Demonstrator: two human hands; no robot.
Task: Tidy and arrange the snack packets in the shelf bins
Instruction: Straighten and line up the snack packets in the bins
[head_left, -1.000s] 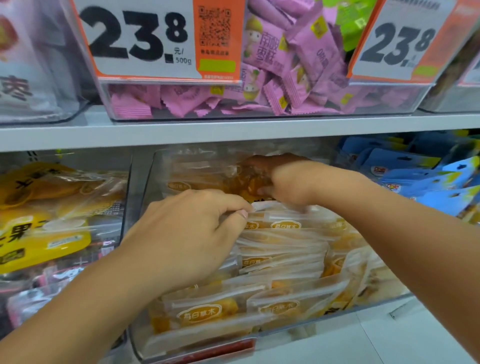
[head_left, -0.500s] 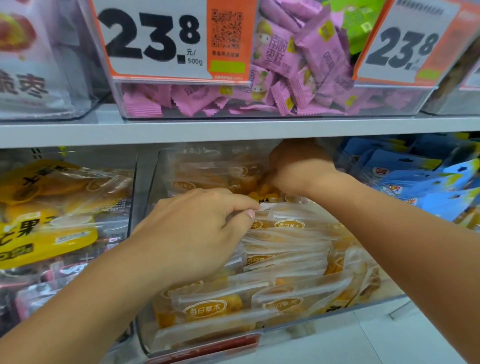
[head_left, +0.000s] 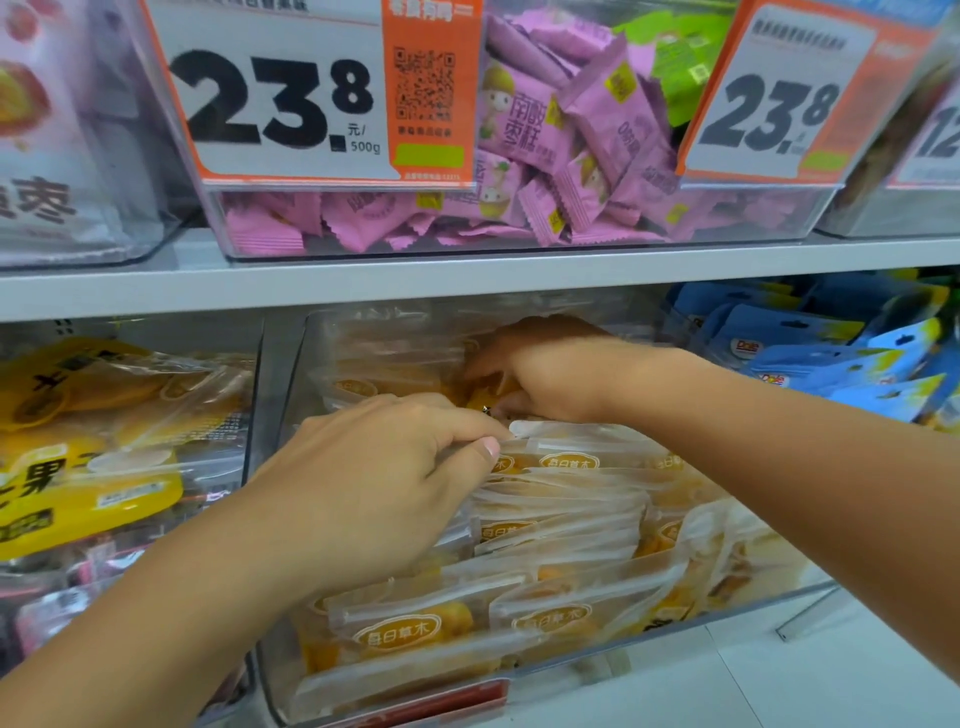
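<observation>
- two hands are buried in the clear middle bin (head_left: 291, 415) on the lower shelf, the one packed with see-through orange snack packets (head_left: 561, 618) standing in rows, front to back.
- left hand (head_left: 374, 488) is parked on the tops of the middle rows, fingers curled and thumb pressed in against a packet edge, so the stack looks pinned upright. basically unchanged from a second ago, same spot, same pinch.
- right hand (head_left: 550, 374) is what's changed: a second ago it was seen low at the back rows, half a second ago it was lifted up and right toward the rear corner, and now it's been brought back down and left, deep at the back of the bin.
- its fingers are curled down into the rear packets (head_left: 363, 387); whether one is actually clamped or just being nudged can't be told, the fingertips are hidden and a bit blurred.
- reading of it: the back rows are being straightened or tucked in while the front ones are kept from flopping over. front rows already look lined up, the right-side packets (head_left: 727, 545) are leaning, so the job is judged partway done.
- pink packets (head_left: 524, 135) above, yellow bags (head_left: 104, 431) to the left and blue packs (head_left: 831, 353) to the right aren't being touched.
</observation>
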